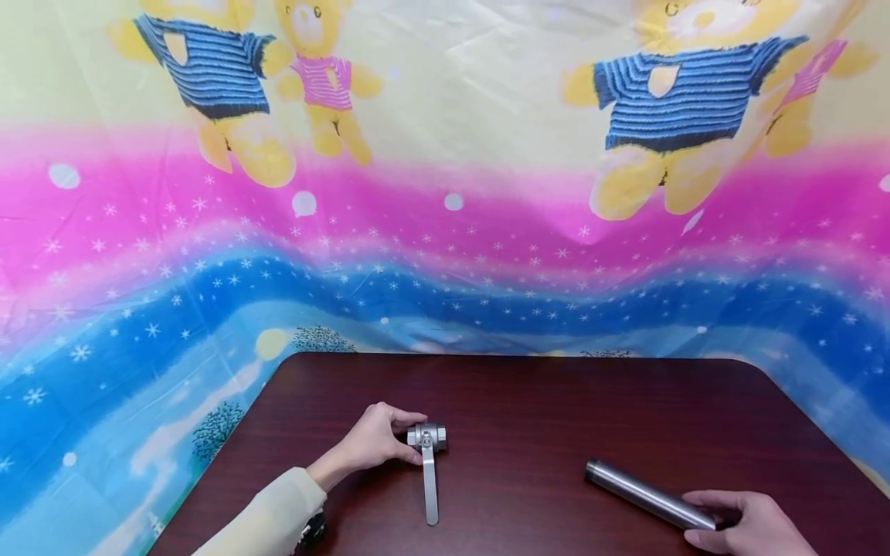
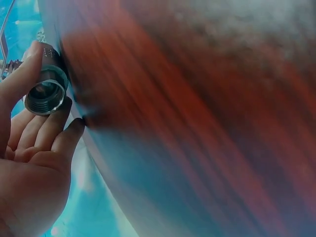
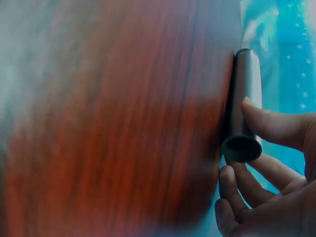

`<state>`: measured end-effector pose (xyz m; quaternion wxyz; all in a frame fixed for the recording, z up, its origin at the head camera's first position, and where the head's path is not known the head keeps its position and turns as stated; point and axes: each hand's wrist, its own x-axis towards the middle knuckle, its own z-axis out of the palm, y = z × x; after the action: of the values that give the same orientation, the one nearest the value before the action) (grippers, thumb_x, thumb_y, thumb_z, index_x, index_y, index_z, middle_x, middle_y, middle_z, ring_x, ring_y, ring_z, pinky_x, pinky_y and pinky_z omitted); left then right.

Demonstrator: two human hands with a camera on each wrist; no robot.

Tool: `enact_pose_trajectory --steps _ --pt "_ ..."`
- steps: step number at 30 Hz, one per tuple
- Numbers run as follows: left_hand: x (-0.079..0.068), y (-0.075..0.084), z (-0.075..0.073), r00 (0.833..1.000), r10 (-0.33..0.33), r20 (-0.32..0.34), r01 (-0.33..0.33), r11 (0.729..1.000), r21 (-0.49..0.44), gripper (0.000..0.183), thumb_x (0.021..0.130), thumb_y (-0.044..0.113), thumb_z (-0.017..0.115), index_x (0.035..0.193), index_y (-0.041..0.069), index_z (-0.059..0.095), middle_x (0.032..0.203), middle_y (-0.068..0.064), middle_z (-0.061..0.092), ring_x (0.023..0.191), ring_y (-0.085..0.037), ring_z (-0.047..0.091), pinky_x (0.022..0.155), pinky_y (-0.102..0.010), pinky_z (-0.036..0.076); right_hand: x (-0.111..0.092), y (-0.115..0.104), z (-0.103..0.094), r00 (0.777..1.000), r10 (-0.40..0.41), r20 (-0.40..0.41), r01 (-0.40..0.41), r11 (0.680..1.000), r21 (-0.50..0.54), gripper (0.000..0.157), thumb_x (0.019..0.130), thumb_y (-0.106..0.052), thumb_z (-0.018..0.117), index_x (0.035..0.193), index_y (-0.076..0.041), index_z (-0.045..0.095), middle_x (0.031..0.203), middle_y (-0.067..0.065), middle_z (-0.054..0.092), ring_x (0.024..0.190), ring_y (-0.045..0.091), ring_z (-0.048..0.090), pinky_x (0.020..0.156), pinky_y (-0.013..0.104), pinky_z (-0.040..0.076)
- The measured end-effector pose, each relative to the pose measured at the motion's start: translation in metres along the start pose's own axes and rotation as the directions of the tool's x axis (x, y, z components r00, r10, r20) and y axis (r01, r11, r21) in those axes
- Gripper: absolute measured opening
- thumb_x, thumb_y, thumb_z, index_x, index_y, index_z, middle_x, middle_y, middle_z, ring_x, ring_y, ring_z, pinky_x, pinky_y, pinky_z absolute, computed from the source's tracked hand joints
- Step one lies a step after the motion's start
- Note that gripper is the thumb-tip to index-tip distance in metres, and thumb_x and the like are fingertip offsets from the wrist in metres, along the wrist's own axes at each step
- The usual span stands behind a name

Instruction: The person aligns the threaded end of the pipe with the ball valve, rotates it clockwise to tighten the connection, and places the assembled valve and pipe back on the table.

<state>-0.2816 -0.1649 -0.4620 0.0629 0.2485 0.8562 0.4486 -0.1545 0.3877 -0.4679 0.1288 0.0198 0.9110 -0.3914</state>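
A metal ball valve (image 1: pixel 427 437) with a long lever handle (image 1: pixel 430 488) is on the left half of the table. My left hand (image 1: pixel 378 439) grips its body between thumb and fingers; the lever points toward me. In the left wrist view the threaded opening of the valve (image 2: pixel 45 98) faces the camera, beside the thumb. Over on the right, a smooth steel pipe (image 1: pixel 647 494) lies slantwise, its dark far end toward the middle. My right hand (image 1: pixel 754 525) holds the near end between thumb and fingers. The pipe's hollow end (image 3: pixel 242 148) shows in the right wrist view.
Both things are on a dark reddish-brown table (image 1: pixel 514 401) with rounded far corners. Behind it hangs a colourful cloth (image 1: pixel 452 255) printed with bears and snowflakes, which reaches down along the table's sides.
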Motion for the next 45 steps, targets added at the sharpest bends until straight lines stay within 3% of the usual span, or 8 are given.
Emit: enact_pose_trajectory --steps 6,17,29,35,42,45 --pt "0.0 0.003 0.003 1.0 0.013 -0.014 -0.012 0.998 0.056 0.067 0.068 0.009 0.1 0.129 -0.003 0.074 0.118 -0.011 0.076 0.101 -0.011 0.073 0.086 -0.026 0.057 0.004 -0.003 0.005 0.995 0.084 -0.045 -0.084 0.996 -0.01 0.058 0.079 -0.031 0.094 0.124 0.001 0.076 0.111 0.014 0.074 0.094 0.021 0.063 0.074 0.036 0.052" --pt "0.002 0.004 0.007 0.999 0.006 -0.043 -0.002 0.996 0.092 0.057 0.068 0.007 0.098 0.121 0.001 0.079 0.106 -0.006 0.079 0.084 -0.008 0.072 0.074 -0.026 0.057 0.005 0.002 0.008 0.995 0.08 -0.056 -0.082 0.996 -0.036 0.054 0.079 -0.035 0.094 0.12 -0.003 0.079 0.108 0.012 0.074 0.09 0.02 0.06 0.073 0.036 0.049" --pt "0.003 0.006 -0.001 0.998 -0.001 -0.059 0.007 0.996 0.09 0.052 0.067 0.015 0.1 0.115 0.007 0.082 0.104 -0.001 0.08 0.084 -0.006 0.072 0.076 -0.024 0.057 -0.002 -0.011 0.006 0.989 0.09 -0.113 -0.088 0.996 0.027 0.056 0.082 -0.035 0.092 0.125 -0.002 0.077 0.105 0.006 0.074 0.087 0.019 0.058 0.069 0.031 0.046" --pt "-0.001 0.006 -0.006 0.998 -0.023 -0.06 0.023 1.0 -0.01 0.053 0.069 0.01 0.098 0.118 0.002 0.08 0.103 -0.004 0.079 0.085 -0.011 0.074 0.073 -0.026 0.059 -0.004 -0.023 0.007 0.98 0.11 -0.163 -0.092 0.989 0.12 0.061 0.081 -0.033 0.093 0.128 0.0 0.074 0.1 0.004 0.075 0.085 0.019 0.064 0.066 0.03 0.051" --pt "-0.005 0.013 -0.01 0.995 -0.055 -0.081 0.041 0.985 -0.168 0.057 0.071 0.005 0.096 0.124 -0.004 0.076 0.102 -0.008 0.079 0.088 -0.018 0.075 0.073 -0.028 0.061 -0.006 -0.036 0.005 0.961 0.054 -0.271 -0.037 0.997 0.067 0.063 0.081 -0.04 0.092 0.128 -0.003 0.075 0.11 0.009 0.075 0.082 0.012 0.065 0.065 0.027 0.051" --pt "-0.006 0.019 -0.011 0.994 -0.062 -0.087 0.039 0.968 -0.247 0.057 0.072 0.002 0.094 0.125 -0.005 0.075 0.103 -0.011 0.079 0.093 -0.02 0.076 0.076 -0.028 0.061 -0.007 -0.039 0.005 0.958 0.045 -0.284 -0.02 0.995 0.093 0.061 0.082 -0.038 0.092 0.129 -0.004 0.076 0.11 0.009 0.075 0.082 0.011 0.068 0.067 0.027 0.053"
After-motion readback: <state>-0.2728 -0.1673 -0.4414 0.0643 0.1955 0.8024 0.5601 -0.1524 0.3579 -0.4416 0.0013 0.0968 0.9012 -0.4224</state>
